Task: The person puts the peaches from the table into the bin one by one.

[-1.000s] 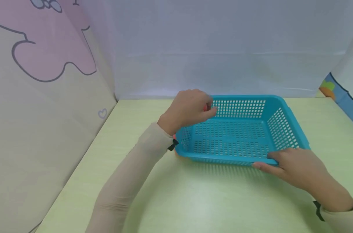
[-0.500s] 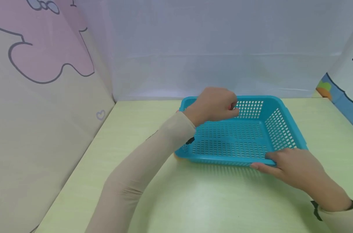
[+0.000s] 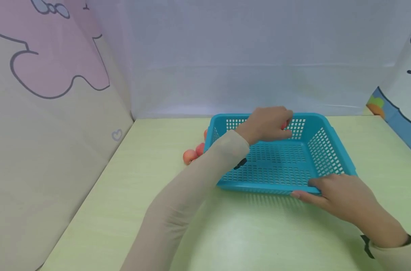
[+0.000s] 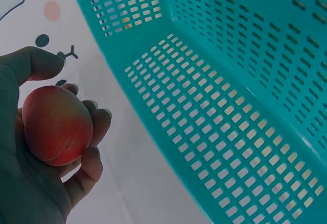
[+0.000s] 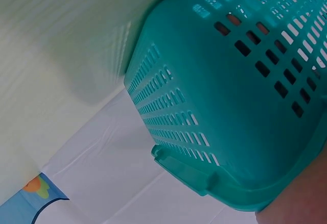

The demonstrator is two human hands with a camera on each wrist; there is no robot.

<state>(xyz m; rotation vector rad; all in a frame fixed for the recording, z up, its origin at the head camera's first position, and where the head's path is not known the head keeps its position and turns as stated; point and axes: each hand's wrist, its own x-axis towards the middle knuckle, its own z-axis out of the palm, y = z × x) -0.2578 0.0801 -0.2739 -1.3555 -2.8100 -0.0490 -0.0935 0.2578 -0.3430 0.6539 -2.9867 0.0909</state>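
My left hand [image 3: 267, 122] is over the far part of the blue-green plastic basket [image 3: 256, 186], fingers curled round a red-orange peach [image 4: 57, 125]. In the head view only a sliver of that peach shows between thumb and fingers. My right hand [image 3: 344, 195] grips the basket's near right rim, thumb outside and fingers over the inner side. The visible floor of the basket is bare mesh. On the table, left of the basket, lie several more peaches [image 3: 190, 156], partly hidden by the basket and my left sleeve.
The pale green table [image 3: 246, 233] extends around the basket. A plain whitish cloth wall [image 3: 253, 60] stands close behind the basket's far side. Cartoon-printed cloth [image 3: 56, 150] borders the table on the left, with another printed panel [image 3: 402, 82] on the right.
My left hand has moved right across the basket with the peach in its grip. Peaches at the left, hidden behind my arm before, now show. My right hand keeps its grip on the rim.
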